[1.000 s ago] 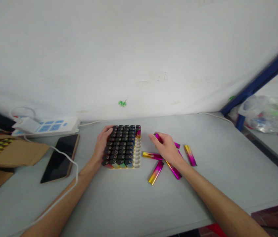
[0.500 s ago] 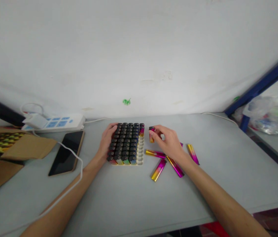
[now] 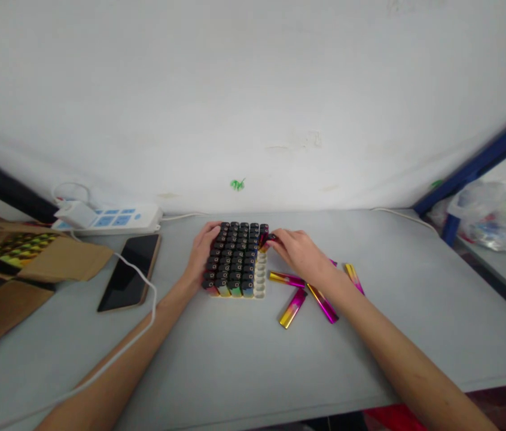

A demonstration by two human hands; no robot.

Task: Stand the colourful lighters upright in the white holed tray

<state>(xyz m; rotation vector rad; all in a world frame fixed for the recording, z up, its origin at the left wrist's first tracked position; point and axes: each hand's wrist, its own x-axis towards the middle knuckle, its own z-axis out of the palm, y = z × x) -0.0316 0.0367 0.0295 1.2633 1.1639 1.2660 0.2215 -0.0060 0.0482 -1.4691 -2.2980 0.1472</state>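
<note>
A white tray [image 3: 259, 287] on the grey table holds several rows of upright lighters with black tops [image 3: 234, 260]. Its right column has empty holes below the lighters at the far end. My left hand [image 3: 200, 251] is wrapped round the left side of the block of lighters. In the fingertips of my right hand [image 3: 295, 248] a lighter [image 3: 272, 237] is pinched, tilted, at the far end of the right column; its lower part is partly hidden. Several pink and gold lighters [image 3: 292, 308] lie loose on the table, near and under my right wrist.
On the left are a phone [image 3: 130, 272], a white power strip [image 3: 148, 220], a white cable [image 3: 152, 293] crossing over my left forearm, and an open cardboard box [image 3: 67, 258] of lighters. Clear plastic bags [image 3: 486, 206] sit at the far right behind a blue post.
My right hand has moved left with its lighter, from beside the tray to its right column, and the lighter now tilts. The whole view has shifted slightly.
</note>
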